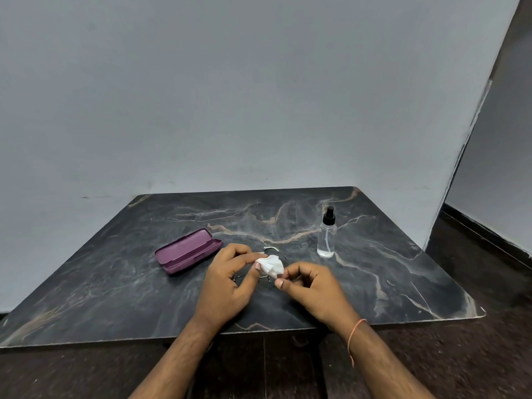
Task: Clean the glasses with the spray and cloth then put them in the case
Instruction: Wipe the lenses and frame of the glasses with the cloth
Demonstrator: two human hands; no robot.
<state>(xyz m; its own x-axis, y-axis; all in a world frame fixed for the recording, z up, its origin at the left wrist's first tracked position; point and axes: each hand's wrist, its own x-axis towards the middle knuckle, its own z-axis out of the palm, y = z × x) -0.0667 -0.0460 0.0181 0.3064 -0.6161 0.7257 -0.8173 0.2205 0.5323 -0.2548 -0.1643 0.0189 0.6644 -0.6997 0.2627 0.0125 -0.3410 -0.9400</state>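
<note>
Step in hand: wiping the lenses, judged from the cloth pressed onto the frame between both hands.
Left hand [230, 279]: fingers curled, thumb and forefinger pinching the white cloth [270, 265] from the left side.
Right hand [312, 286]: fingers curled near the cloth's right edge, pinching what seems to be the frame; the exact contact is hidden.
Glasses [272, 249]: thin wire frame, mostly covered by cloth and hands; one temple arm shows just behind the cloth, above the bench [388, 269].
Case [187, 251]: purple, lying open, to the left of the hands and apart from them.
Spray [326, 234]: clear bottle with black pump, upright, right of and behind the hands.
Doing it well: one hand should steady the frame by its rim or bridge, not the temple, since thin wire probably bends easily; the cloth should cover both faces of a lens and rub lightly in small circles.
Risk: bare fingertips touching the glass would smear it again.
Remaining: finish wiping, fold the temples, lay the glasses in the case.
</note>
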